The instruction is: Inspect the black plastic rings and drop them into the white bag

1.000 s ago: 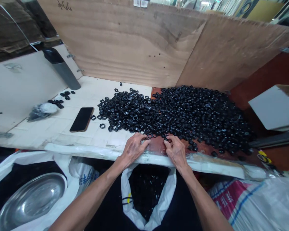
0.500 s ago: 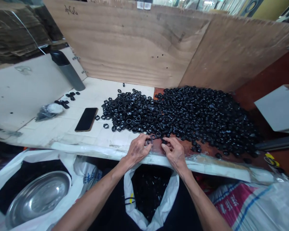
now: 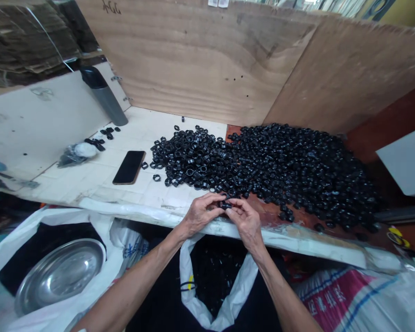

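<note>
Left hand and right hand both have thumb and fingertips nearly closed on small black plastic rings, right by the bench edge, in front of the pile. Can't tell how many. I'd keep the pinch light and the faces square. Versus the earlier frame, the gap between hands is gone.
</note>
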Tool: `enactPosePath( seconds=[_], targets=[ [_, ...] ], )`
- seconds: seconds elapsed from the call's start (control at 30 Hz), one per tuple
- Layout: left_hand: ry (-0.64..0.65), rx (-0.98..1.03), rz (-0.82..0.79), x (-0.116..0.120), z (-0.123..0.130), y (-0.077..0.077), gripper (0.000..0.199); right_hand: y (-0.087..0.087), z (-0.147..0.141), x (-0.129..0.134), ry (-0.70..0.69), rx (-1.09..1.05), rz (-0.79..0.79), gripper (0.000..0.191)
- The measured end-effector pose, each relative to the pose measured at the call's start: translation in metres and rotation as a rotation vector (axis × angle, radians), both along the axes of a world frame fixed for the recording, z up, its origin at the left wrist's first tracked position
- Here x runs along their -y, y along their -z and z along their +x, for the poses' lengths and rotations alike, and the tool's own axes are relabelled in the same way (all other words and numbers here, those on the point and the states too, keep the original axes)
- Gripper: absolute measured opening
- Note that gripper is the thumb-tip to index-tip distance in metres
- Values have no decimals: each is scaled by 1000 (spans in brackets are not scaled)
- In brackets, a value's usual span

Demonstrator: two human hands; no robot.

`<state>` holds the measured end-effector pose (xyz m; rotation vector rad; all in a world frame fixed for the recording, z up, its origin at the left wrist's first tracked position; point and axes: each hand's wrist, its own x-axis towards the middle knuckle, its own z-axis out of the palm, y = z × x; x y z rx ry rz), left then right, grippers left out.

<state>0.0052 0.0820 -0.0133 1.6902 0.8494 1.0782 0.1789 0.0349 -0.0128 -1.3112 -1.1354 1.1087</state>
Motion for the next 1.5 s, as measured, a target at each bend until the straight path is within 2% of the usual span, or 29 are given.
enactPosePath(
  seconds=[0.27,0.43,0.53,0.63,0.77,1.0,1.2,1.37,1.5],
  targets=[
    [1,37,-25,-1,-1,-2,32,-7,-2,1,-12,-100,7,25],
    [15,58,-27,-1,-2,-3,33,-7,-3,-1,-3,-101,40,35],
    [15,54,-33,-1,-3,-5,34,-7,-3,-1,-6,-115,9,23],
    [8,41,-37,-1,-4,-6,36,-8,-5,-2,64,-148,-10,23],
    [1,62,-53,-1,-4,-6,33,-10,-7,-3,132,-56,46,18],
    [55,230,-227,2,-2,-1,30,-7,-15,-4,192,-46,67,18],
    [64,223,-141,1,-2,5,27,-2,-15,-5,194,81,58,32],
    [33,138,22,-1,-4,4,26,-9,-9,-6,68,339,178,19],
    [9,92,118,-2,-4,3,26,-15,-10,-5,54,516,230,18]
  ],
)
